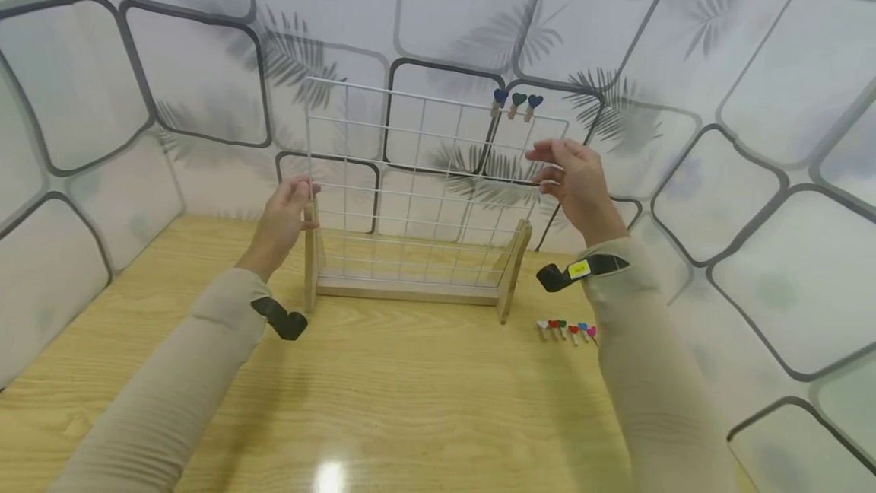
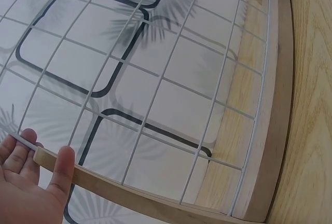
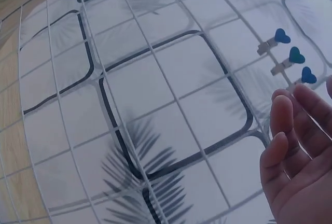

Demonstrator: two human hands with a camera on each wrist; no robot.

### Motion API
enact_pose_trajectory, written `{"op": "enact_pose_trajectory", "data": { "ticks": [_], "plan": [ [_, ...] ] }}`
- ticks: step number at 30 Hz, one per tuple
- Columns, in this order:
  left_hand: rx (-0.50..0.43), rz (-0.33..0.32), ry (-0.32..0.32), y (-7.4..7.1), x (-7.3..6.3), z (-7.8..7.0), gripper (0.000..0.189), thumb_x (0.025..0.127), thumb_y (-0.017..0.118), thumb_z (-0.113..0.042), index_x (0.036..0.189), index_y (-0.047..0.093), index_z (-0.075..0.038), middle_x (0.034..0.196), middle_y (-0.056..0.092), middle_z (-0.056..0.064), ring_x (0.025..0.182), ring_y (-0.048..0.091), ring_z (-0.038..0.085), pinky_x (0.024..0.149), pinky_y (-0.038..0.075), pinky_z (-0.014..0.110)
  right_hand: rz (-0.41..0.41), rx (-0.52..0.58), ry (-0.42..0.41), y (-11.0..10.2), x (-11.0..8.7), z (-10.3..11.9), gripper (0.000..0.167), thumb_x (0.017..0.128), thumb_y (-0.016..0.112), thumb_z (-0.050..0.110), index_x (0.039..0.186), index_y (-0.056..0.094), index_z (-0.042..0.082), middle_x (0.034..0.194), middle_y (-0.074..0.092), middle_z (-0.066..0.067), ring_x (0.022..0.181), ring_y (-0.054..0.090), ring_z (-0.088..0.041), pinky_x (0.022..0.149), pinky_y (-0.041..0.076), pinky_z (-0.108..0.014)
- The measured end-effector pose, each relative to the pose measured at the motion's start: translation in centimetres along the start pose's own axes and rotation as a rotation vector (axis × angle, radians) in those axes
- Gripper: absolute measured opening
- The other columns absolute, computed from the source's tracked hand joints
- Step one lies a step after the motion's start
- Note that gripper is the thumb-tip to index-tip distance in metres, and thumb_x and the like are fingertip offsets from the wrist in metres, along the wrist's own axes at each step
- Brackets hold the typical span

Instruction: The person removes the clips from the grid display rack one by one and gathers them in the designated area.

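Sleeved forearms reach in from the bottom of the head view across the wooden table [image 1: 411, 402] toward the wire grid rack [image 1: 411, 196], which stands upright in its wooden base near the back wall. The left hand [image 1: 284, 215] grips the rack's left wooden post at its top, thumb and fingers curled round it; the left wrist view shows the thumb [image 2: 62, 169] pressed on the front of the post. The right hand [image 1: 575, 177] hovers just beside the grid's right edge with its fingers loosely apart and slightly bent, holding nothing; whether a fingertip touches the wire I cannot tell. Three heart clips [image 1: 516, 103] sit pinched on the top wire at the upper right. A row of small coloured heart clips [image 1: 566, 329] lies on the table right of the base.

As I judge it, the rack is light and steadied from one side only, so a push from the free hand could tip or twist it. The right sleeve could also sweep the loose clips away.
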State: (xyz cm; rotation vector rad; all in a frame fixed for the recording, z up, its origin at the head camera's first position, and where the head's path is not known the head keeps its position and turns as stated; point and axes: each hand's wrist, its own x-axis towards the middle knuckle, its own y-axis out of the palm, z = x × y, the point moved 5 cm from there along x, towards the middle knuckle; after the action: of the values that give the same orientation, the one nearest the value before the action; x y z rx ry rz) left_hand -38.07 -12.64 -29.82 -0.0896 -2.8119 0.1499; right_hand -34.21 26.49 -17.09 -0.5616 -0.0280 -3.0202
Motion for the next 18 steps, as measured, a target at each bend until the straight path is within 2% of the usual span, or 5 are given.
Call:
{"op": "enact_pose_trajectory", "data": {
  "ticks": [7, 10, 14, 17, 18],
  "plan": [
    [-0.004, 0.005, -0.006, 0.1, -0.1, 0.0, 0.053, 0.108, 0.026, -0.033, 0.146, 0.028, 0.003, 0.146, 0.039, 0.020, 0.136, 0.031, 0.031, 0.095, 0.051, 0.041, -0.058, -0.052, -0.082, 2.6, 2.3, 2.9, 0.026, 0.102, 0.050, 0.022, 0.107, 0.064, 0.001, 0.105, 0.064, -0.009, 0.065, 0.059, -0.016, 0.052, 0.048, -0.023],
    [-0.003, 0.008, -0.004, 0.0, 0.0, 0.1, 0.053, 0.108, 0.026, -0.034, 0.147, 0.027, 0.003, 0.147, 0.038, 0.020, 0.136, 0.031, 0.031, 0.095, 0.050, 0.042, -0.085, -0.168, -0.147, 3.8, 3.3, 4.1, 0.020, 0.101, 0.054, 0.017, 0.107, 0.066, 0.002, 0.110, 0.061, -0.009, 0.067, 0.061, -0.016, 0.050, 0.049, -0.021],
    [0.013, -0.002, -0.007, -0.2, 0.1, 0.3, 0.054, 0.107, 0.027, -0.035, 0.147, 0.029, 0.002, 0.146, 0.039, 0.018, 0.135, 0.033, 0.031, 0.092, 0.052, 0.037, -0.109, -0.537, -0.177, 5.3, 4.5, 5.1, 0.027, 0.100, 0.055, 0.019, 0.122, 0.064, 0.007, 0.123, 0.058, -0.006, 0.073, 0.064, -0.015, 0.054, 0.048, -0.023],
    [0.021, -0.008, -0.009, -0.2, 0.2, 0.5, 0.054, 0.107, 0.028, -0.036, 0.146, 0.030, 0.001, 0.146, 0.040, 0.018, 0.134, 0.034, 0.030, 0.089, 0.053, 0.032, -0.085, -0.878, -0.153, 6.1, 5.3, 5.5, 0.036, 0.101, 0.051, 0.024, 0.134, 0.058, 0.012, 0.131, 0.057, -0.003, 0.077, 0.066, -0.015, 0.071, 0.050, -0.027],
    [0.024, -0.009, -0.009, -0.2, 0.2, 0.5, 0.054, 0.107, 0.028, -0.036, 0.146, 0.030, 0.001, 0.146, 0.040, 0.018, 0.134, 0.034, 0.030, 0.089, 0.053, 0.032, -0.077, -0.965, -0.148, 6.3, 5.6, 5.6, 0.037, 0.101, 0.049, 0.025, 0.135, 0.057, 0.013, 0.132, 0.058, -0.003, 0.085, 0.066, -0.015, 0.079, 0.049, -0.028]
  ]
}}
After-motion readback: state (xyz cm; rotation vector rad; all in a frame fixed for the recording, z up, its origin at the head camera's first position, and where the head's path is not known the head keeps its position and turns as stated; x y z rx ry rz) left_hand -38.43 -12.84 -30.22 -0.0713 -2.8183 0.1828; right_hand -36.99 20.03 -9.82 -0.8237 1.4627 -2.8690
